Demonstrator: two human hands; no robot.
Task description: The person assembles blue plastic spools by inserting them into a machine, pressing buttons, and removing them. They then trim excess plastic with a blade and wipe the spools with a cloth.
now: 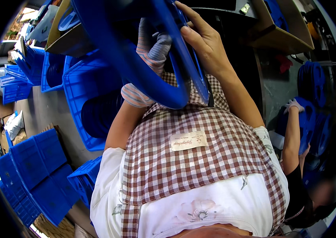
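Observation:
A glossy blue plastic frame [124, 59] with a long rounded opening is raised close in front of my chest. My right hand [205, 41], bare, pinches its far right edge between thumb and fingers. My left hand [154, 51], in a striped grey and orange knit glove, is at the frame's inner side. Its curled fingers show through the opening, while the broad blue band covers part of the hand and wrist. The frame's upper end runs out of view at the top.
Blue crates [78, 115] with dark round parts stand at left, near stacked blue bins [37, 158]. Cardboard boxes [67, 39] [283, 37] flank the work area. On the right, a co-worker's gloved hand [294, 105] touches blue plastic parts [310, 79].

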